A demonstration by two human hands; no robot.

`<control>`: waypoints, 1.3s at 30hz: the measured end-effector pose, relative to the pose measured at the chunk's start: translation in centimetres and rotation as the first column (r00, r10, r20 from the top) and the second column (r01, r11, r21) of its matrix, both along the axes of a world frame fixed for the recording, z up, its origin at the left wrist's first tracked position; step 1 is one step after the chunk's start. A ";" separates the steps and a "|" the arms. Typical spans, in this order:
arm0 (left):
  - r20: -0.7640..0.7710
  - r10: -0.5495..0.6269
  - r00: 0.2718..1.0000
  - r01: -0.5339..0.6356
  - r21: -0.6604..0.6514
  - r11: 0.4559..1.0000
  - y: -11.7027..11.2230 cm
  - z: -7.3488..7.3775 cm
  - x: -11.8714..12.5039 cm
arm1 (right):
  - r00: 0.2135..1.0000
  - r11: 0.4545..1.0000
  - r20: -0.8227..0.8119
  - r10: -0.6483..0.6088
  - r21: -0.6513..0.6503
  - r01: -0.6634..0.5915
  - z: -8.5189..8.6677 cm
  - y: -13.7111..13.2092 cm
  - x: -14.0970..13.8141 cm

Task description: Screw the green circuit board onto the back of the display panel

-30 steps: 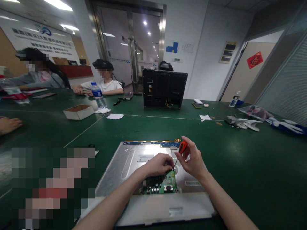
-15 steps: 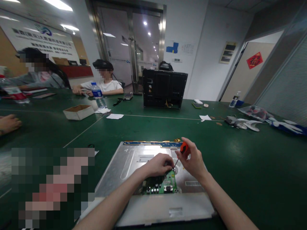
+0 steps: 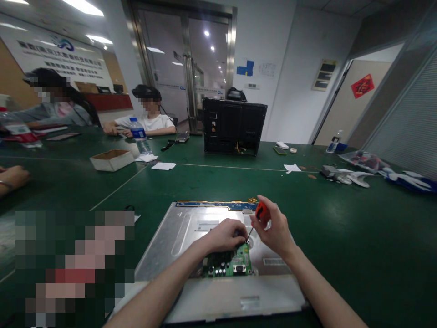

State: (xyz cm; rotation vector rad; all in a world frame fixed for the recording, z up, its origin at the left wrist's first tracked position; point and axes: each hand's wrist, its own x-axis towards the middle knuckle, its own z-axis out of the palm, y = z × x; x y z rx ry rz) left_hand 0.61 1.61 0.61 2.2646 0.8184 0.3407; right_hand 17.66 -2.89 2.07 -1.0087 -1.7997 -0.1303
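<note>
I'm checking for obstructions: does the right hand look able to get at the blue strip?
Probably yes: the blue strip lies near the right hand, mostly uncovered, though that hand holds a screwdriver.

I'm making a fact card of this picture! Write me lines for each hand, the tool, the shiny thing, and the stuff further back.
Right hand: grip closed on a screwdriver
Left hand: fingers curled beside the screwdriver's tip; can't tell if it holds anything
Tool: red-and-black handle, thin shaft slanting down toward the green circuit board
Shiny thing: silver metal panel, flat on the green table, with the circuit board on it
Further back: black casing standing up, bottle with a blue cap, open box
</note>
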 end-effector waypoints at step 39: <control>0.003 -0.008 1.000 0.008 -0.035 0.999 0.1 -0.2 0.0 | 1.000 0.999 0.006 0.004 0.034 -0.005 0.2 -0.1 -0.2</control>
